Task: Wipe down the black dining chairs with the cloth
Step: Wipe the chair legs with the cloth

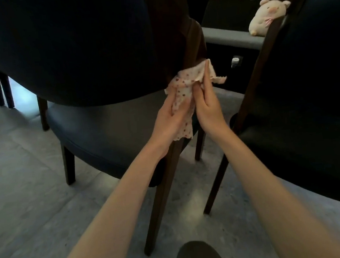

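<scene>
Both hands [170, 116] [208, 105] w/ fingers gripping soft, light cloth [182, 94] against chair [94, 123] frame; bunch mid-cloth for firmer hold.

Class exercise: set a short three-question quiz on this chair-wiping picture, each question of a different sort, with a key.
1. True or false: the cloth lies spread flat on the seat of the near chair.
2. What sits on the grey bench behind the chairs? A. a kettle B. a plush toy C. a stack of books
3. Fill in: the cloth is held by ____ hands.
Key: 1. False: the left hand and right hand hold it against the chair's wooden back post. 2. B. 3. Both.
</scene>
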